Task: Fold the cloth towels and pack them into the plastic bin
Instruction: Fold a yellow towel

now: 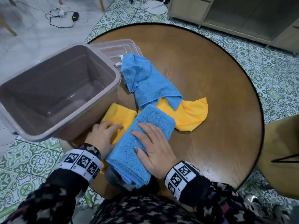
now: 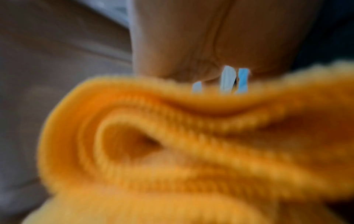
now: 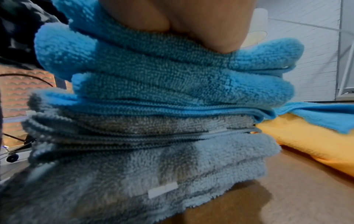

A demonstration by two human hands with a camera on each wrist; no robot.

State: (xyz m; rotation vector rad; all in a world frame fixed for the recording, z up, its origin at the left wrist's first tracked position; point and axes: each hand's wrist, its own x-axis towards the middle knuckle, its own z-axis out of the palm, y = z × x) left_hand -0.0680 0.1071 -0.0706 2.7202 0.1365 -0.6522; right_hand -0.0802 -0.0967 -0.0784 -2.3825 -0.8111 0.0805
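Observation:
An empty taupe plastic bin (image 1: 40,81) stands at the table's left. My right hand (image 1: 145,135) lies flat, fingers straight, on a folded blue towel (image 1: 126,151) at the near edge. The right wrist view shows that blue towel (image 3: 162,72) stacked on a folded grey towel (image 3: 153,159), with the palm (image 3: 191,18) pressing on top. My left hand (image 1: 106,131) rests with extended fingers on a folded yellow towel (image 1: 119,113) beside the bin. Close to the left wrist camera are the yellow folds (image 2: 191,151). A loose blue towel (image 1: 148,80) lies crumpled over a loose yellow towel (image 1: 191,113).
The bin's clear lid (image 1: 118,46) lies behind the bin, partly under the loose blue towel. The round wooden table (image 1: 202,70) has bare surface to the right and far side. A chair (image 1: 281,151) stands at the right, a cabinet (image 1: 242,13) beyond.

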